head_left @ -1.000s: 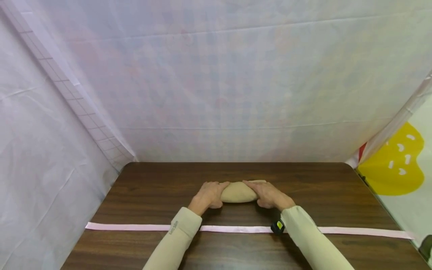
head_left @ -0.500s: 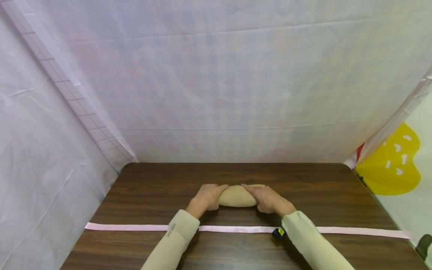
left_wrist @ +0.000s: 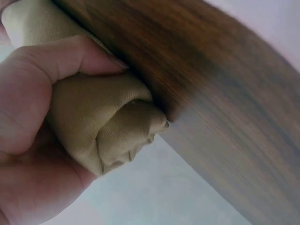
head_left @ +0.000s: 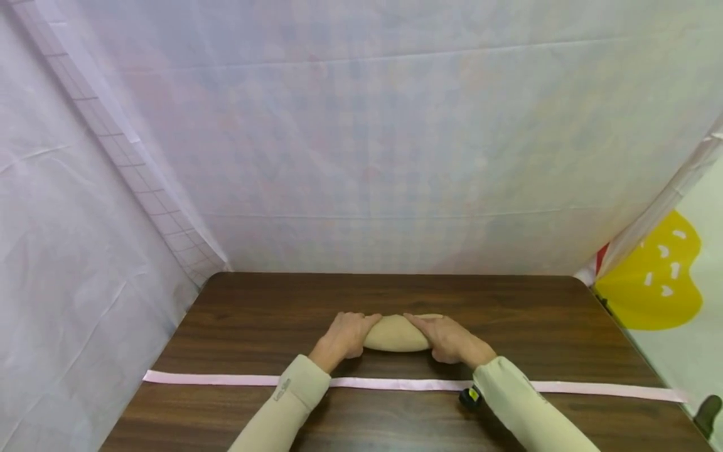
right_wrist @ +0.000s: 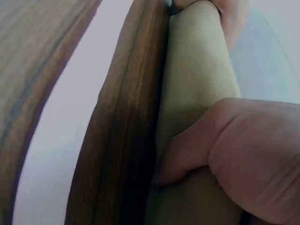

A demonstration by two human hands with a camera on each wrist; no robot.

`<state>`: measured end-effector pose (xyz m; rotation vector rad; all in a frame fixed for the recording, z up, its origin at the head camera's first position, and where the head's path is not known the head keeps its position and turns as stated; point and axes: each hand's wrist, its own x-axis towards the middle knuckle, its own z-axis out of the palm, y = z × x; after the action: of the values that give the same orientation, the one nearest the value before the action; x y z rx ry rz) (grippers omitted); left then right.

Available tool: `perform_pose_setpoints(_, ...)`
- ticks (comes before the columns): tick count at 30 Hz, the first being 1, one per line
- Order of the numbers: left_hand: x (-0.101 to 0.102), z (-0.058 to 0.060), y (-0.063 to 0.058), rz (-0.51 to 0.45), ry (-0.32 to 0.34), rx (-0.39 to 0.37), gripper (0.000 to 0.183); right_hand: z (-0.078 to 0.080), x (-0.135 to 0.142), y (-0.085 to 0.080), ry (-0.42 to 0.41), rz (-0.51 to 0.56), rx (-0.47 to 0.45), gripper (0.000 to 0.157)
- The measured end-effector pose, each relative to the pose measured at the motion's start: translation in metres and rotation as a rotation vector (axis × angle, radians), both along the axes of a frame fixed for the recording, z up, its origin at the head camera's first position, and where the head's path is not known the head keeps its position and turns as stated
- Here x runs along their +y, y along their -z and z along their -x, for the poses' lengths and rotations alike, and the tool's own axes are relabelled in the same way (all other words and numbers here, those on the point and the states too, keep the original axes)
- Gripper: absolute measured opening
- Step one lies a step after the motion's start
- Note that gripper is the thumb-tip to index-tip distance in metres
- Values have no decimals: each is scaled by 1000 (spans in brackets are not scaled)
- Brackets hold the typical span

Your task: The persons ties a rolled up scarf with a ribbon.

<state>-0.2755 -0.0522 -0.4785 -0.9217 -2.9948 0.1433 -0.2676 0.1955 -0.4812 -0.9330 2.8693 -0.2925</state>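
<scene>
While left grip [head_left: 346, 334] clasps rolled tan cloth [head_left: 396, 334], right grip [head_left: 449, 339] likewise, wooden table [head_left: 265, 320] beneath

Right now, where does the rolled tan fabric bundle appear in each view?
Head: rolled tan fabric bundle below centre, slightly right, between left hand and right hand.
Left wrist: bundle upper left, its folded end near centre.
Right wrist: bundle right of centre, running top to bottom.
Shared landmark: dark brown wood-grain tabletop.

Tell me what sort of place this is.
Probably a makeshift, curtained-off work booth: white sheeting hangs beyond a dark wood-grain table, and a pale pink strip runs across its top.
</scene>
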Motion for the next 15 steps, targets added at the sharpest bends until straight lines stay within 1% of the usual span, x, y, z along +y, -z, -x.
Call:
perform_pose_setpoints(6,-2,0,6,13,0,89,56,-2,0,1,-44,21,3,88)
perform_pose_setpoints(9,-2,0,7,25,-9,92,53,-4,2,1,-55,27,-5,89)
perform_pose_setpoints(15,-2,1,4,58,5,89,53,-8,4,2,-53,27,36,88)
